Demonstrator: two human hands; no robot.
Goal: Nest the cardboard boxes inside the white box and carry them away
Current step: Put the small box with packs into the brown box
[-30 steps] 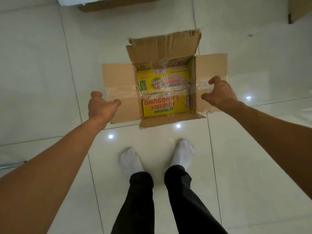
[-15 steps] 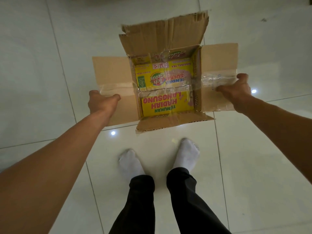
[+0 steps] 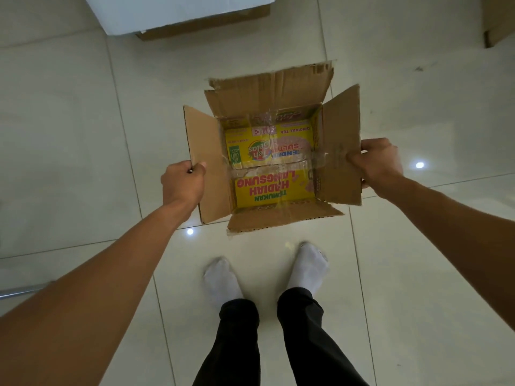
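An open cardboard box (image 3: pixel 273 96) with a yellow printed inside sits in front of my feet, all of its flaps spread. My left hand (image 3: pixel 182 185) is closed on the outer edge of the left flap (image 3: pixel 207 162), which is tilted upward. My right hand (image 3: pixel 376 162) is closed on the outer edge of the right flap (image 3: pixel 338 151), also raised. A corner of the white box (image 3: pixel 178 9) shows at the top edge, with brown cardboard (image 3: pixel 206 25) under or behind it.
The floor is glossy white tile (image 3: pixel 69 135) with light reflections. Another brown cardboard box (image 3: pixel 498 20) is cut off at the top right. My feet in white socks (image 3: pixel 306 263) stand just behind the open box. A metal bar (image 3: pixel 19 291) lies at the left edge.
Both hands have closed on the side flaps and lifted them from flat to tilted up. The view has shifted so that the white box shows at the top again.
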